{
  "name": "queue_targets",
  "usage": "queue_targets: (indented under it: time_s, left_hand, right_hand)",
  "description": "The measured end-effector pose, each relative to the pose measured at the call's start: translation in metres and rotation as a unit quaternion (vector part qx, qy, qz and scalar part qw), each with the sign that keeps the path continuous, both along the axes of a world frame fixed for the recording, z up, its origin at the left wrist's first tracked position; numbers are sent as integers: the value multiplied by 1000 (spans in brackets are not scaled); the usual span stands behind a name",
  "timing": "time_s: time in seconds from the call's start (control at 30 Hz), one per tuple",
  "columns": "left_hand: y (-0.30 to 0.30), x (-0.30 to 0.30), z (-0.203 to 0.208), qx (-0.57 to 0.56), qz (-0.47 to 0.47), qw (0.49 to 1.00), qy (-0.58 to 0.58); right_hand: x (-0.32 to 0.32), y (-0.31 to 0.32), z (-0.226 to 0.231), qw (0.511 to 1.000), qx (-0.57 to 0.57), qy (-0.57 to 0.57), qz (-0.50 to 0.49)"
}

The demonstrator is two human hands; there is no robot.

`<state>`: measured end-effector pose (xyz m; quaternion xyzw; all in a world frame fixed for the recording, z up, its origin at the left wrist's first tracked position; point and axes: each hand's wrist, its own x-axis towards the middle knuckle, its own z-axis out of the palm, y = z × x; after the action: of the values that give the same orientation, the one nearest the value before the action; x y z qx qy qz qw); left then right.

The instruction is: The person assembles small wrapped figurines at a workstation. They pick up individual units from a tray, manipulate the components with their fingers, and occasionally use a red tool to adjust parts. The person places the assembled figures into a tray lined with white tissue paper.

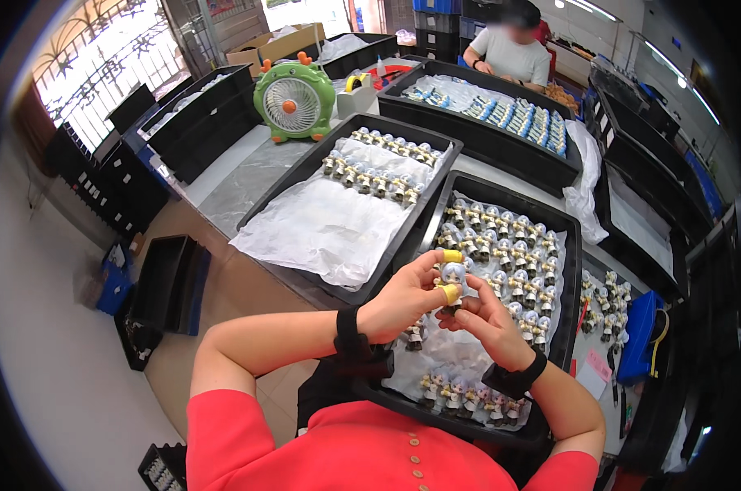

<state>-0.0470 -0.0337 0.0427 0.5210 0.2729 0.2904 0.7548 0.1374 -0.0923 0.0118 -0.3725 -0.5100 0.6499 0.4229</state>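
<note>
Between my two hands is a small figurine [453, 277] with pale lilac hair and a white and dark outfit, held upright above a black tray. Yellow covers sit on the thumb and a finger of my left hand [407, 296], which pinches the figurine by its head and upper body. Lower down, my right hand [487, 322] closes its fingertips round the figurine's base. Beneath and around my hands, the black tray [573, 304] holds rows of similar figurines [514, 245] on white paper. One more row of figurines [469, 398] lies at its near end.
To the left, a second black tray [260, 214] carries two rows of figurines on white paper. Behind it stands a green fan [295, 100]. A tray of blue-toned pieces [510, 123] lies before a seated person [514, 53]. At right are loose figurines [606, 304] and a blue box [639, 340].
</note>
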Motion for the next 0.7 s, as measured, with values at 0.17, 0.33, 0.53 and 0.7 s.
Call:
queue_targets:
  time_s: [0.17,0.33,0.53,0.7]
  left_hand:
    - [67,-20,38,96,25,992,73]
    - [202,-91,52,353,197,854,329]
    - [283,-152,-20,296,172,784,517]
    - [285,-172,-50,225,68,717,656]
  right_hand:
    - [3,-2,7,999,37,-24,-21]
    - [1,5,-2,996,70,-62,-16]
    - [5,8,-1,990,74,-116,-28]
    - [5,7,-3,986,74,-144,-28]
